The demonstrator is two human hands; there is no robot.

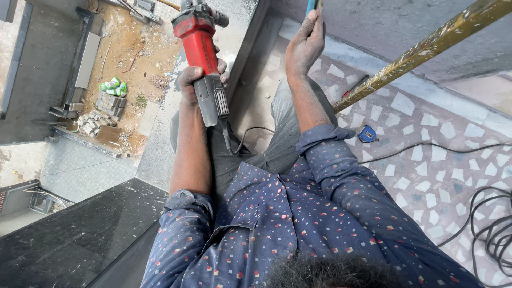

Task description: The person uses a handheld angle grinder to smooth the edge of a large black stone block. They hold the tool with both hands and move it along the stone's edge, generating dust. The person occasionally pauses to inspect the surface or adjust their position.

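My left hand [196, 81] grips the grey handle of a red and grey power grinder [201, 50], which points away from me over a pale dusty stone ledge [160, 144]. Its black cord [242, 140] runs back across my lap. My right hand [305, 44] reaches forward and is closed around a thin blue object [311, 6] at the top edge of the view; most of that object is cut off. Both sleeves of my dark patterned shirt are rolled up.
A paint-spattered yellow pole [421, 50] slants across the upper right. A small blue tape measure [367, 134] lies on the mosaic chip floor [426, 176], with black cables [493, 229] coiled at right. A dark stone slab [74, 240] is at lower left. Far below lie rubble and bags [109, 101].
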